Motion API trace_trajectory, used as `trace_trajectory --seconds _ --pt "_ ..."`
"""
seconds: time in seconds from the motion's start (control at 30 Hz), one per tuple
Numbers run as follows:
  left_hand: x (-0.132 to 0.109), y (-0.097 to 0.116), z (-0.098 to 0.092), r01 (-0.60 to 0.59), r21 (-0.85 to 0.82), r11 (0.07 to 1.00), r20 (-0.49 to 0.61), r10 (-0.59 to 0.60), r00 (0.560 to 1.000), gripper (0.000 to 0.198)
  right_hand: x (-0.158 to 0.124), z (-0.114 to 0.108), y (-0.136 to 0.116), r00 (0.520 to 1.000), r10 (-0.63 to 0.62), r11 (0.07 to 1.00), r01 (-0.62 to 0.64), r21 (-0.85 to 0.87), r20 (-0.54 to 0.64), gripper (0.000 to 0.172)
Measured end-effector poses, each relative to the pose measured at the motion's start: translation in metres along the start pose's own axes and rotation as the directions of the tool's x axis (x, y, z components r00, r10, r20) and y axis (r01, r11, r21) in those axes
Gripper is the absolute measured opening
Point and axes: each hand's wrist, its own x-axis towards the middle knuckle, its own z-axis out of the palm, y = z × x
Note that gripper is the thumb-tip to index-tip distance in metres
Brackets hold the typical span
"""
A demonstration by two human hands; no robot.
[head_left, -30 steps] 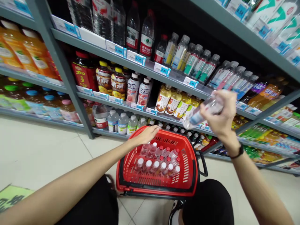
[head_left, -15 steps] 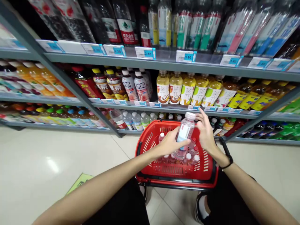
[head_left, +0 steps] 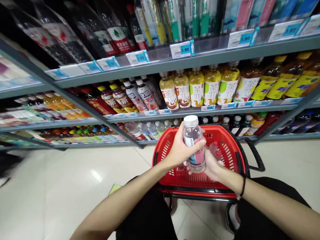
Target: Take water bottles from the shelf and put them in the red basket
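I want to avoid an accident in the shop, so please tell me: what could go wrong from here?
The smooth bottle could slip from the left hand and right hand and perhaps knock the red-capped bottles inside the basket below.

Both hands are at the bottle and none grips the basket, so a bump from a leg nearby might shift it.

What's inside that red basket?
Red-capped bottles show inside the red basket, towards its right side. The left hand, right hand and clear bottle they hold cover the middle, so whatever lies behind them cannot be seen.
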Motion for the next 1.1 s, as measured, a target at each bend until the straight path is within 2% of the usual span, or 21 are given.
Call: trace_trajectory --seconds 0.13,0.3,0.43,0.53,0.6,0.7,0.77,0.87,1.0,1.1 --pt "-0.004 0.000 -0.001 -0.033 -0.017 0.999 0.029 0.033 0.999 0.059 0.002 -0.002 0.009 1.000 0.010 0.998 -0.009 0.057 -0.018 0.060" --pt "-0.010 0.000 -0.004 -0.044 0.025 0.999 -0.005 0.044 0.999 0.061 0.003 -0.003 0.014 1.000 0.003 0.999 -0.002 0.044 -0.015 0.053" --pt "-0.012 -0.004 -0.007 -0.073 0.174 0.982 -0.089 0.090 0.992 0.063 0.003 0.001 0.008 0.995 -0.083 0.996 0.081 -0.043 -0.047 0.048" --pt "-0.013 -0.009 -0.012 -0.063 0.295 0.954 -0.140 0.109 0.984 0.064 0.005 0.001 0.005 0.987 -0.132 0.987 0.122 -0.106 -0.090 0.051" --pt "-0.014 -0.011 -0.017 -0.088 0.333 0.939 -0.082 0.122 0.989 0.058 0.007 -0.001 0.008 0.989 -0.112 0.988 0.100 -0.117 -0.100 0.053" --pt "-0.017 -0.010 -0.021 -0.184 0.364 0.913 0.108 0.155 0.982 0.052 0.010 -0.006 0.018 0.990 -0.095 0.993 0.086 -0.084 -0.101 0.058" --pt "-0.019 -0.009 -0.021 -0.222 0.381 0.897 0.180 0.164 0.970 0.053 0.012 -0.010 0.024 0.991 -0.105 0.993 0.100 -0.063 -0.085 0.062" --pt "-0.022 -0.007 -0.019 -0.226 0.410 0.884 0.173 0.167 0.971 0.057 0.014 -0.014 0.028 0.994 -0.105 0.993 0.104 -0.059 -0.023 0.063" --pt "-0.025 -0.008 -0.016 -0.249 0.391 0.886 0.127 0.216 0.968 0.057 0.011 -0.015 0.020 0.995 -0.048 0.992 0.058 -0.115 0.085 0.066" --pt "-0.026 -0.007 -0.015 -0.294 0.380 0.877 0.116 0.270 0.956 0.057 0.008 -0.012 0.012 0.995 -0.018 0.987 0.034 -0.154 0.100 0.067"
